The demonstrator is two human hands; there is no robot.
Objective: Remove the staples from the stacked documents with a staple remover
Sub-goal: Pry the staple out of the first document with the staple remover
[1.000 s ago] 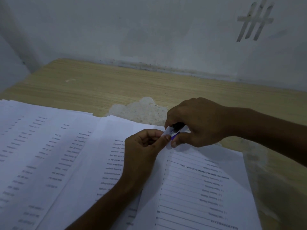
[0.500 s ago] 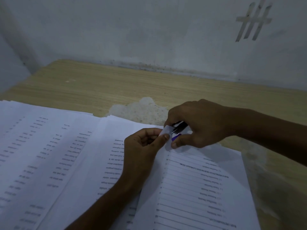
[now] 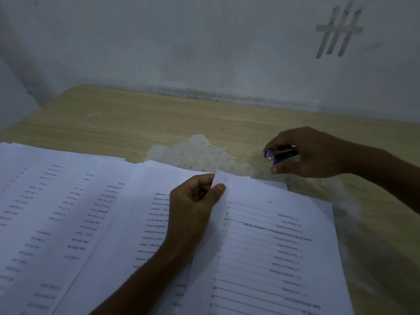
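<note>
Two hands worked over a wooden table [image 3: 136, 119] in the single head view, under dim light. The left hand [image 3: 193, 201] pinched the far left corner of the stapled document [image 3: 272, 235], thumb on top of the sheet and the other fingers curled beneath it, so that the corner was raised a little off the papers below. Just beyond the thumb tip, a short dark slanted mark [image 3: 225, 179] sat on that corner; it looked like a staple, though the picture was too dim to be sure. The document lay at the near right of the table, its printed lines upside down to the camera.

The right hand [image 3: 311, 153] gripped the staple remover [image 3: 281, 153], a small tool of purple, black and bright metal, with the fingers curled over its top and the thumb under it. Tool and hand were over bare table, to the right of and beyond the pinched corner, apart from the paper. Whether the tool's jaws were closed could not be told.

More printed sheets [image 3: 68, 212] lay spread to the left, overlapping one another and running under the left forearm. A pale worn patch [image 3: 193, 153] marked the tabletop between the hands. Behind stood a grey wall [image 3: 181, 42] bearing pale crossed stripes [image 3: 338, 30].
</note>
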